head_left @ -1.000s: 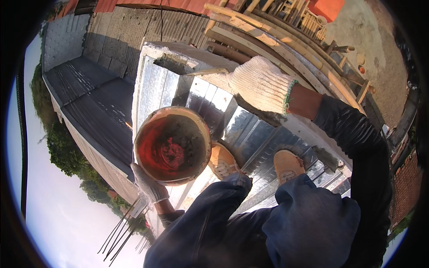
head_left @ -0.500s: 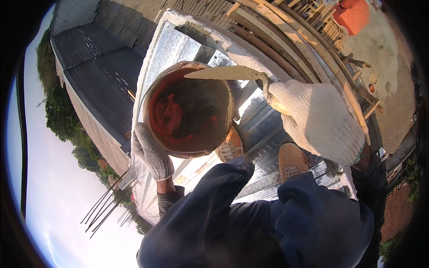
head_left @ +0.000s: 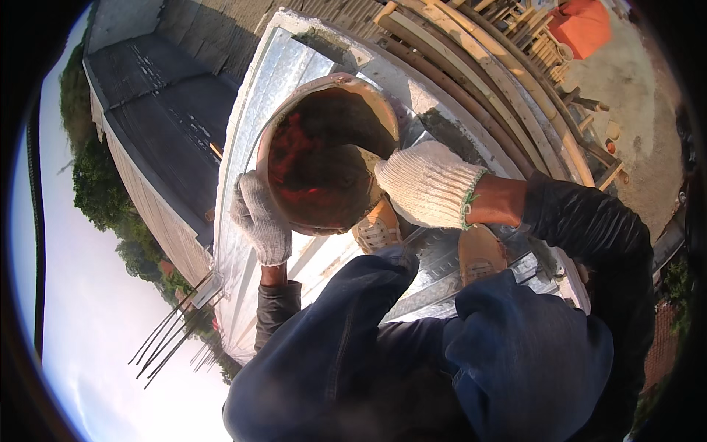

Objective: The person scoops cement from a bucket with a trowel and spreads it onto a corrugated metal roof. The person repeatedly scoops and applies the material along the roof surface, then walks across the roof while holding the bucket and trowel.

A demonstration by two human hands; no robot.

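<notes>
My left hand (head_left: pixel 261 221), in a knitted glove, grips the left side of a mortar-stained bucket (head_left: pixel 287 147) with a reddish, dark interior. My right hand (head_left: pixel 431 184), also gloved, is closed on a trowel (head_left: pixel 355 158), whose blade dips into the bucket at its right side; the handle is hidden under the glove. Both hands are over a ribbed galvanised metal sheet (head_left: pixel 261 110) framed by a rough concrete edge (head_left: pixel 390 70). My tan shoes (head_left: pixel 375 228) stand on the sheet just below the bucket.
Long timber and bamboo poles (head_left: pixel 479 66) run along the upper right, beside an orange sheet (head_left: pixel 574 29) and a lower concrete floor (head_left: pixel 618 88). A dark lower roof (head_left: pixel 155 125) lies to the left, beyond the ledge. Rebar (head_left: pixel 162 339) sticks out at lower left, with trees (head_left: pixel 103 184) behind.
The bucket and my left hand have moved up in view. My right hand came left with the trowel, whose blade was held across the bucket top and is now down inside it.
</notes>
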